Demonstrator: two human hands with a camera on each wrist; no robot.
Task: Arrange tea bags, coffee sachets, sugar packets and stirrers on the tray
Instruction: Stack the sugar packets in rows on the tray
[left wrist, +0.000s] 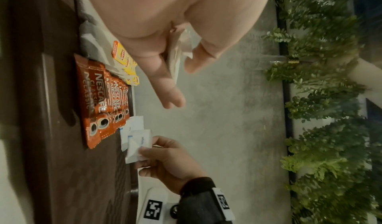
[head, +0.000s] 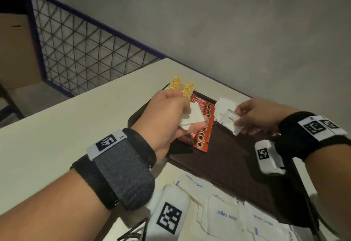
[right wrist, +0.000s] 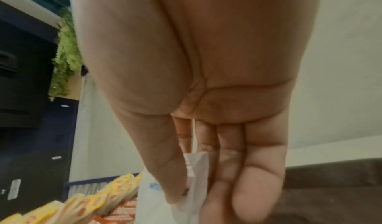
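your tray [head: 237, 166] looks like dark brown plastic, smooth with a dull sheen. the coffee sachets [head: 204, 124] at its 12 o'clock end are glossy red foil that catches the light. the sugar packets [head: 224, 212] at 6 o'clock are matt white paper, slightly creased. the tea bags [head: 187, 88] at 11 o'clock sit in shiny yellow wrappers. the surface [head: 76, 119] is smooth, matt off-white. your wristbands [head: 121, 170] are soft black cloth.

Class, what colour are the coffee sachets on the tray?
Red coffee sachets, clearest in the left wrist view.
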